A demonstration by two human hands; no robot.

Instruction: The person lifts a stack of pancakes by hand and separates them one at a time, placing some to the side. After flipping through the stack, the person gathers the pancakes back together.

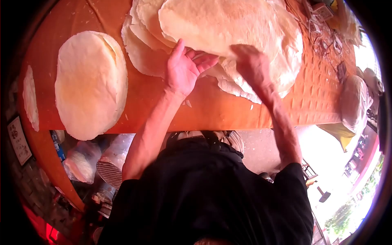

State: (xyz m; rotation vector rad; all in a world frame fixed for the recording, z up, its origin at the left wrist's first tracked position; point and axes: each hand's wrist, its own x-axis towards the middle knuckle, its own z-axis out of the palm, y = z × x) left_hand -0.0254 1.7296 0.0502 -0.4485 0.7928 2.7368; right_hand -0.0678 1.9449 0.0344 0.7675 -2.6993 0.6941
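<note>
A large thin flatbread (pixel 220 24) lies on top of a loose pile of similar sheets (pixel 290 53) on the orange-covered table. My left hand (pixel 183 75) is at its near edge, palm turned up, thumb raised and fingers stretched to the right. Slightly blurred, my right hand (pixel 252 65) is curled at the same edge, knuckles up; its fingertips are partly hidden, and it looks closed on the bread's rim. To the left, a neat stack of oval flatbreads (pixel 87 85) overhangs the table's front edge a little.
Another pale flatbread (pixel 30 98) lies at the table's far left. Cables and small items (pixel 326 41) clutter the back right. A plastic-wrapped bundle (pixel 354 102) sits at the right end. Bags (pixel 83 161) are below the orange table (pixel 196 114), near its front edge.
</note>
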